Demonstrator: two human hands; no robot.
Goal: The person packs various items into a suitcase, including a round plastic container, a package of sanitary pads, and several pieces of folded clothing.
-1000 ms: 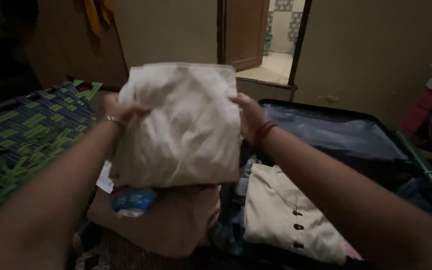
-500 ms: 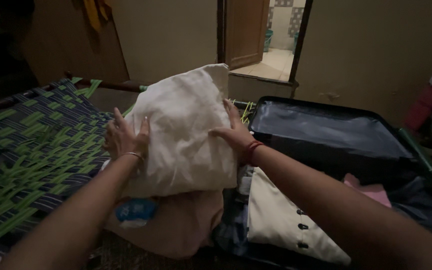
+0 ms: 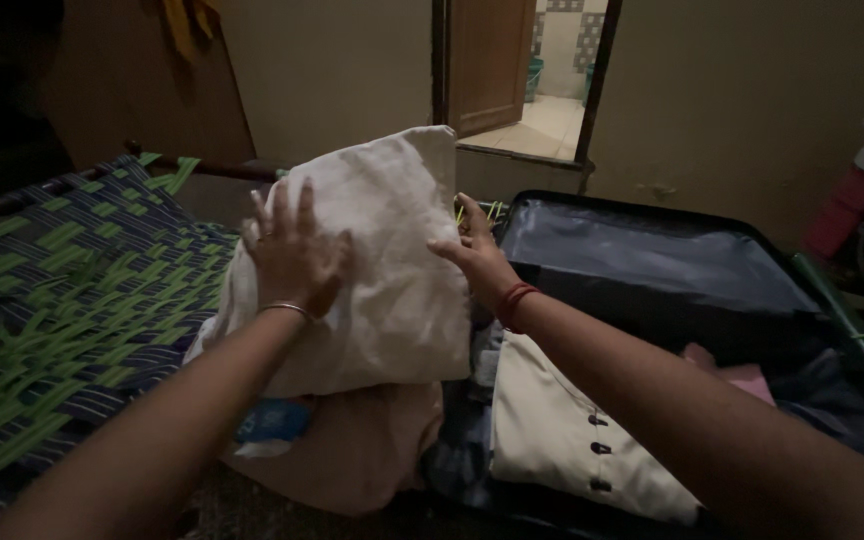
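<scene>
A folded white cloth [image 3: 392,270] lies on top of a pile of clothes, over a pale pink garment [image 3: 362,450]. My left hand [image 3: 292,250] rests flat on the cloth's upper left with fingers spread. My right hand [image 3: 477,255] presses against the cloth's right edge, fingers straight. Both wrists wear thin bands. A cream garment with dark buttons [image 3: 562,440] lies to the right, inside an open dark suitcase [image 3: 652,260].
A woven blue and green cot [image 3: 62,290] fills the left side. A blue and white packet [image 3: 267,420] peeks from under the cloth. An open wooden door [image 3: 487,60] leads to a tiled room. Pink cloth [image 3: 742,375] lies in the suitcase. The room is dim.
The white cloth has come down from in front of me onto the pile. My left hand has slid from its left edge onto its top; my right hand stays at the right edge.
</scene>
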